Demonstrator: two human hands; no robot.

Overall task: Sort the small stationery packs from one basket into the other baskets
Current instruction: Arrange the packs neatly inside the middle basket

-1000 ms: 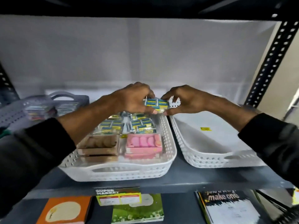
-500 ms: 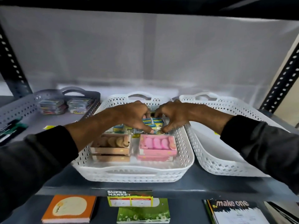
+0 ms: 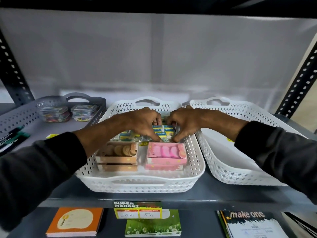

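A white middle basket [image 3: 140, 182] holds blue-and-yellow stationery packs at its back, brown boxes [image 3: 118, 154] front left and pink boxes [image 3: 165, 154] front right. My left hand [image 3: 142, 121] and my right hand [image 3: 184, 123] both reach into the back of this basket and pinch one blue-and-yellow pack [image 3: 163, 131] from either side. More such packs [image 3: 126, 135] lie under my left hand. A white right basket [image 3: 228, 167] holds only a small yellow label. A grey left basket [image 3: 22, 115] holds clear packs of coloured clips [image 3: 56, 114].
The baskets stand on a dark metal shelf [image 3: 197, 196] with perforated uprights [image 3: 298, 86] at both sides. A price tag [image 3: 138, 209] hangs on the shelf edge. Notebooks [image 3: 73, 222] lie on the shelf below. Dark markers [image 3: 12, 138] lie in the grey basket.
Both hands carried the blue-and-yellow pack from over the rim between the white baskets back down into the middle basket. The view has shifted left and closer.
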